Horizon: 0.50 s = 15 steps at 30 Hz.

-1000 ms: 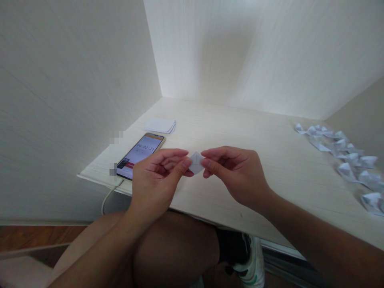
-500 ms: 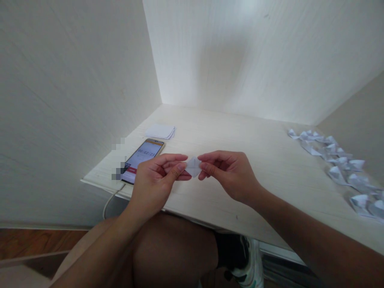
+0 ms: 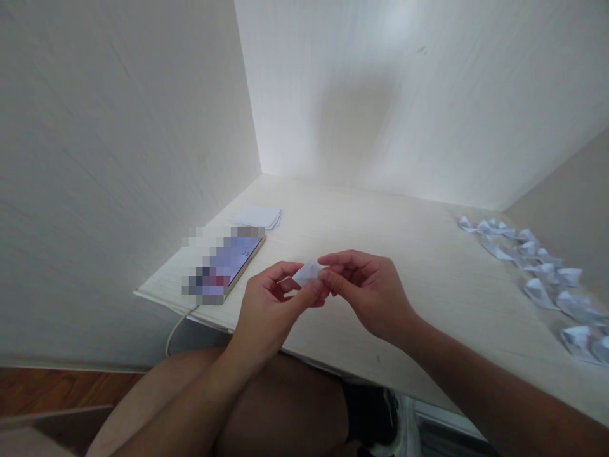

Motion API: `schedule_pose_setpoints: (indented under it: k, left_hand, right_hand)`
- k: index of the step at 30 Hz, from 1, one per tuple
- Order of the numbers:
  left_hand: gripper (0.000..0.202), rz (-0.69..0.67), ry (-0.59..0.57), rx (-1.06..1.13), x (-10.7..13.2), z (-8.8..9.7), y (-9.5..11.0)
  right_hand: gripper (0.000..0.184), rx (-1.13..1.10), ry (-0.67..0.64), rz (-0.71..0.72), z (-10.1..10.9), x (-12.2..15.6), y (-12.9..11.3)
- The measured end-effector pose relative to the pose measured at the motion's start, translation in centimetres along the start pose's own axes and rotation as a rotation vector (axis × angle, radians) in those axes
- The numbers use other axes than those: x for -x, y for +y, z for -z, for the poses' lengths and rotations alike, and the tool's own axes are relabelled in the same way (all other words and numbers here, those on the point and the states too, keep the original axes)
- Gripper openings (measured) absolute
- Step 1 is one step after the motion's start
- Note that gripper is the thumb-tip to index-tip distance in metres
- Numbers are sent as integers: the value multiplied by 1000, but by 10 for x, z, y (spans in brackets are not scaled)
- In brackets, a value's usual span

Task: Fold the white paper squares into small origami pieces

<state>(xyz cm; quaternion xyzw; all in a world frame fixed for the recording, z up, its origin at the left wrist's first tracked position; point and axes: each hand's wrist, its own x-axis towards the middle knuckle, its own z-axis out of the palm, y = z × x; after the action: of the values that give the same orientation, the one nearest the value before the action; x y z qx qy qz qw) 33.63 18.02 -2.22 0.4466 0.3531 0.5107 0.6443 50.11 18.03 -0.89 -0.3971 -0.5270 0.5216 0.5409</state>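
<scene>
A small folded piece of white paper (image 3: pixel 307 272) is held above the front part of the white table, its upper point showing between my hands. My left hand (image 3: pixel 276 295) pinches its lower edge between thumb and fingers. From the other side, my right hand (image 3: pixel 364 285) grips the right corner with thumb and fingertips. My two thumbs nearly meet at the paper, and the fingers behind hide part of it.
A phone (image 3: pixel 228 263), partly pixelated, lies left of my hands with a cable (image 3: pixel 177 330) over the table edge. Behind it is a stack of white paper sheets (image 3: pixel 259 217). Rows of folded paper pieces (image 3: pixel 540 292) lie at the right. White panels enclose the table (image 3: pixel 380 209).
The folded paper has turned from a flat diamond facing me to a tilted, peaked shape. My left thumb has moved right, close to my right thumb. The view has shifted slightly.
</scene>
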Motion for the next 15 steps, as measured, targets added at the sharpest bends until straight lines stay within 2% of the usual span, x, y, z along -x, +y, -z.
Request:
schedule_pose_setpoints:
  k: [8,15]
  left_hand:
    - [26,98,35,-82,0,4,5]
    - [24,134,-30,-41,-2,8,12]
  right_hand:
    - [18,234,9,36,-2,4,2]
    - [24,204,-41,35,-2,3,1]
